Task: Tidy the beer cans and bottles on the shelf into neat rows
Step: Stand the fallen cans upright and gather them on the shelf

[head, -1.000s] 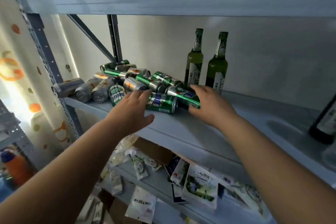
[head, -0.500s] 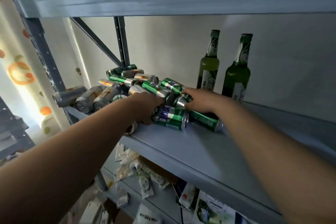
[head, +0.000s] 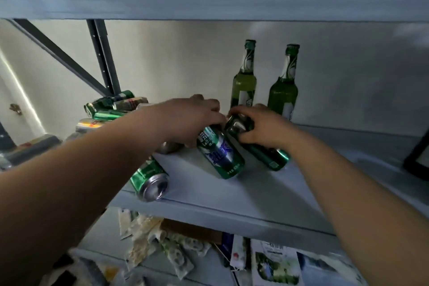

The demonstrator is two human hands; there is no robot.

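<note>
On the shelf [head: 267, 183] | left hand [head: 185, 118] fingers curled around blue-green can [head: 220, 153] | right hand [head: 267, 127] clamped on slim can [head: 267, 155] | two bottles [head: 243, 81] upright behind

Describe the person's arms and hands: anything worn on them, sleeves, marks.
Both forearms are bare along all that shows, with no sleeve edge in view. The left hand and right hand wear no gloves. No watch, bracelet or ring can be seen on either wrist or on the fingers. No tattoos or marks show, though the dim light and blur could hide small details.
</note>
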